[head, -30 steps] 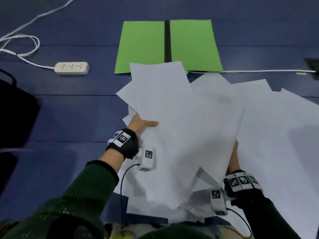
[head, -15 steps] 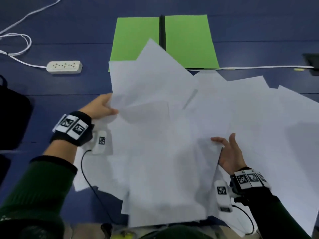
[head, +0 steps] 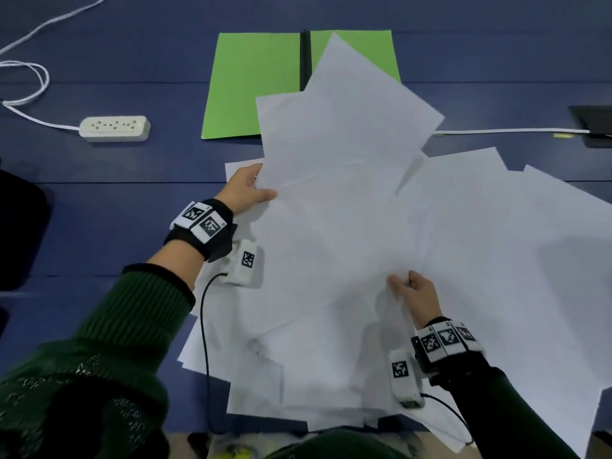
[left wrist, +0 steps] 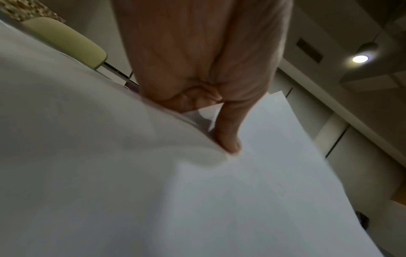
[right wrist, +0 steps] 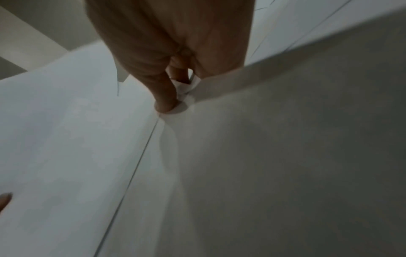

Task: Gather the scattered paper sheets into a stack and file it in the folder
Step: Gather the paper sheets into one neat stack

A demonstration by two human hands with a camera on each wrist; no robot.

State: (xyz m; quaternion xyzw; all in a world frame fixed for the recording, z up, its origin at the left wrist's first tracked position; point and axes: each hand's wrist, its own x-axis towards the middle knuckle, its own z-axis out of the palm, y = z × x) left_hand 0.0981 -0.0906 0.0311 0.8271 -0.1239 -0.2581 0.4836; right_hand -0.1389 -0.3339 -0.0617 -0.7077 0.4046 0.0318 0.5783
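Several loose paper sheets [head: 347, 226] at frame centre were pinched at their edges by the left hand [head: 243, 190] and right hand [head: 418, 294], best squared before being slid onto the green folder [head: 251, 87] at upper centre.

i see the loose white paper sheets [head: 381, 243] spread across the blue table [head: 132, 200], their far corner overlapping the open green folder [head: 251, 84] behind them. the white power strip [head: 114, 128] lies left of the folder.
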